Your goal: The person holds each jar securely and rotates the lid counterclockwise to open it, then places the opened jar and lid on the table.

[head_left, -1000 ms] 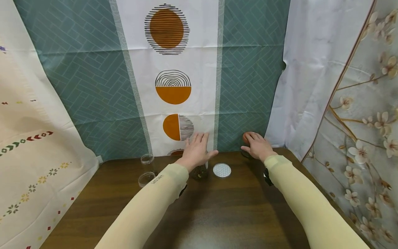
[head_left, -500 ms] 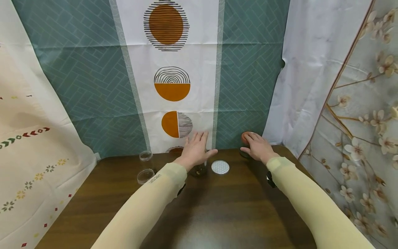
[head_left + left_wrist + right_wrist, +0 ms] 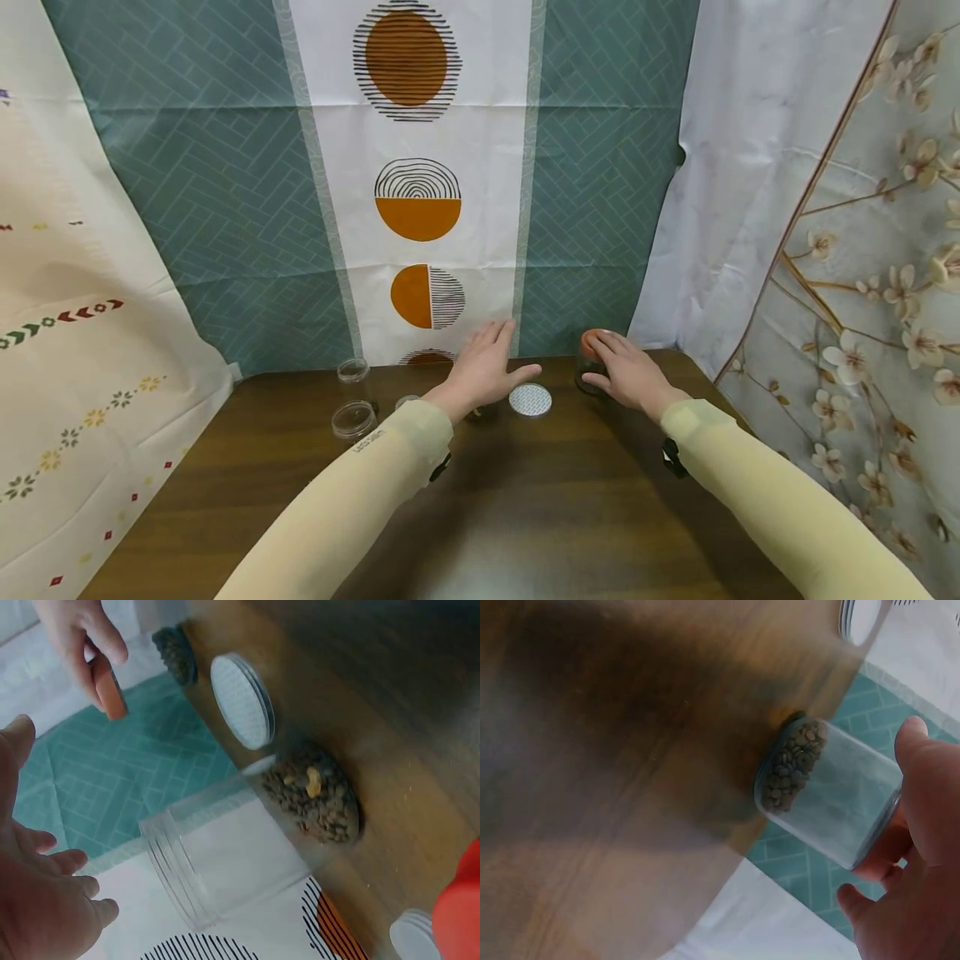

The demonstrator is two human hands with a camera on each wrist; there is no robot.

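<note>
My left hand (image 3: 483,371), fingers spread, is over the mouth of a tall clear jar (image 3: 225,855). In the left wrist view the fingers stand apart from its rim. Brown kibble (image 3: 311,799) with a paler piece covers the jar's bottom. My right hand (image 3: 630,375) grips the orange lid (image 3: 107,690) on top of a smaller clear jar (image 3: 847,791). Small brown pellets (image 3: 791,769) lie in that jar, which stands at the table's back right. A round lid (image 3: 530,400) with a white patterned face lies between the two jars.
Clear round containers (image 3: 353,419) stand on the brown table (image 3: 570,517) at the left. A patterned curtain (image 3: 585,208) hangs along the back edge, and a floral one (image 3: 862,333) on the right. A red thing (image 3: 461,907), kind unclear, shows in the left wrist view.
My right hand and the orange-lidded jar have come slightly nearer, so more of the jar shows. My left hand has shifted a little to the right, still spread.
</note>
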